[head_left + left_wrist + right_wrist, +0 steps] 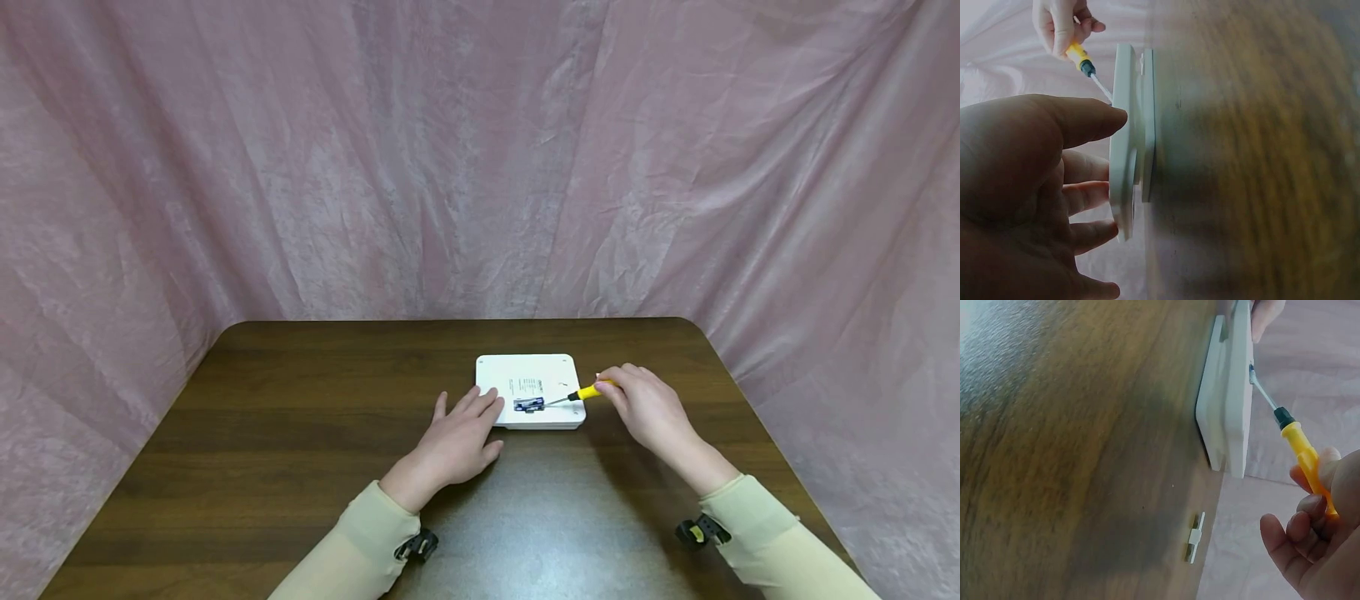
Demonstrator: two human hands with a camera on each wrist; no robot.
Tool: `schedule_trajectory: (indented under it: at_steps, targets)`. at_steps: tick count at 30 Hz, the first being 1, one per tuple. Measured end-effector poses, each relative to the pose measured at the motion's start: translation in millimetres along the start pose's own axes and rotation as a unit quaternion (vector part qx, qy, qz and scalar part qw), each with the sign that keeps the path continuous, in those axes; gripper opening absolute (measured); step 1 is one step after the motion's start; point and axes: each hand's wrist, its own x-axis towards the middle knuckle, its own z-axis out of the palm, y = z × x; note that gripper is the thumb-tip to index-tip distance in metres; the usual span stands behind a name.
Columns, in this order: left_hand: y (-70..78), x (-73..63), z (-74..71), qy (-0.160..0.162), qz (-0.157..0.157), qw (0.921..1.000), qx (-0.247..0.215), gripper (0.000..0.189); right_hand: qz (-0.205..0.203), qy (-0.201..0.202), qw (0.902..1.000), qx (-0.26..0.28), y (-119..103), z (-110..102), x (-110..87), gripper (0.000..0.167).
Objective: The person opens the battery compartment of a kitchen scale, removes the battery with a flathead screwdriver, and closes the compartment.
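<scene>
A white rectangular device (525,371) lies on the table with its labelled back up. Near its front edge an uncovered compartment holds a blue battery-like cylinder (529,404). My left hand (459,437) rests on the device's left side with spread, fairly straight fingers; its thumb is by the front edge. In my right hand (651,410) I grip a screwdriver (1302,450) by its yellow handle. The metal shaft slants down to the compartment, and its tip is at the cylinder's right end. Whether the tip touches the cylinder cannot be told.
A small white piece like a compartment cover (1194,537) lies on the table to the device's right, seen in the right wrist view. The brown wooden table (300,467) has rounded back corners. A pink curtain (450,167) hangs behind it.
</scene>
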Motion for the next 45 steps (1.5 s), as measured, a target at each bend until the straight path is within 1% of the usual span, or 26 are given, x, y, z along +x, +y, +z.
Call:
schedule_trajectory:
  at_steps: [3, 5, 7, 10, 15, 18, 20, 22, 27, 31, 34, 38, 42, 45]
  targets:
    - [-0.3, 0.2, 0.6, 0.001, 0.001, 1.0000, 0.000, 0.069, -0.017, 0.014, 0.9997, -0.005, 0, 0, -1.0, 0.007]
    - [-0.3, 0.4, 0.2, 0.001, 0.002, 1.0000, 0.000, 0.069, -0.045, 0.032, 0.9984, -0.012, -1, -1, -0.6, 0.007]
    - [-0.4, 0.3, -0.5, 0.000, 0.003, 1.0000, -0.001, 0.069, -0.078, 0.051, 0.9953, -0.024, -5, -3, 1.0, 0.013]
    - [-0.3, 0.4, -1.7, -0.001, 0.003, 1.0000, 0.000, 0.069, -0.132, 0.069, 0.9875, -0.052, -14, -8, 4.3, 0.020]
    - [-0.8, 0.8, -1.6, -0.004, 0.001, 1.0000, 0.001, 0.069, -0.203, 0.080, 0.9709, -0.098, -29, -10, 8.7, 0.026]
    - [-1.0, 1.5, -1.9, -0.003, 0.000, 1.0000, 0.004, 0.069, -0.232, 0.086, 0.9616, -0.119, -36, -10, 11.8, 0.027]
    - [-1.0, 1.8, -2.0, -0.001, -0.001, 1.0000, 0.007, 0.069, -0.240, 0.084, 0.9588, -0.126, -38, -9, 13.5, 0.026]
    - [-1.0, 1.9, -1.9, -0.001, 0.000, 1.0000, 0.006, 0.069, -0.236, 0.083, 0.9599, -0.127, -40, -8, 14.5, 0.026]
    - [-0.6, 1.0, -1.5, -0.004, 0.003, 1.0000, -0.001, 0.070, -0.205, 0.083, 0.9690, -0.111, -39, -8, 13.5, 0.026]
    - [-0.7, 0.9, -1.9, -0.004, 0.000, 1.0000, -0.001, 0.070, -0.181, 0.073, 0.9755, -0.101, -37, -7, 11.2, 0.022]
    - [-1.2, 1.1, -2.6, -0.003, 0.000, 1.0000, 0.000, 0.071, -0.148, 0.063, 0.9836, -0.082, -33, -5, 9.5, 0.018]
    - [-1.5, 1.1, -2.8, -0.002, -0.001, 1.0000, -0.001, 0.070, -0.092, 0.046, 0.9937, -0.043, -25, -3, 7.2, 0.013]
    - [-1.1, 0.5, -2.5, -0.002, 0.000, 1.0000, -0.002, 0.070, -0.038, 0.023, 0.9990, -0.004, -14, -1, 3.2, 0.004]
    - [-0.8, 0.2, -2.2, -0.001, 0.002, 1.0000, -0.001, 0.070, 0.000, 0.005, 0.9997, 0.022, -6, 1, 0.3, 0.004]
